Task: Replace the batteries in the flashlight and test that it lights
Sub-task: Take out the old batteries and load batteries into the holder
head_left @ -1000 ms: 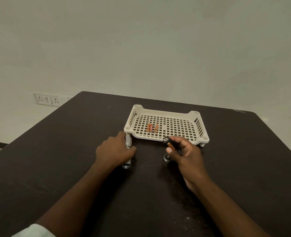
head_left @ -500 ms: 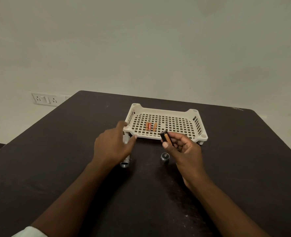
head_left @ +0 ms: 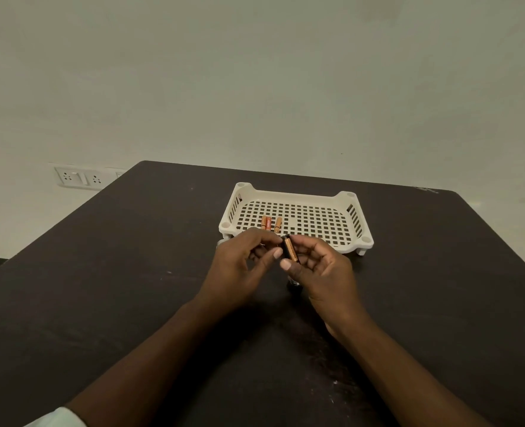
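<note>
My right hand (head_left: 322, 272) holds a black battery holder (head_left: 289, 249) with orange cells in it, upright just above the table in front of the tray. My left hand (head_left: 242, 266) has come up against it, and its index fingertip and thumb pinch the holder's upper end. The flashlight body lies hidden under my left hand; only a small grey bit (head_left: 221, 243) shows at the tray's corner. The flashlight's end cap (head_left: 295, 284) peeks out on the table under my right hand. Three loose orange batteries (head_left: 268, 223) lie in the white tray (head_left: 295, 200).
The perforated white tray stands on short legs at the middle back of the dark table (head_left: 116, 288). A wall socket plate (head_left: 76, 178) sits on the wall beyond the table's left edge.
My left hand has let go of the flashlight body and moved right to meet the battery holder. My right hand has turned the holder more upright and shifted slightly left.
</note>
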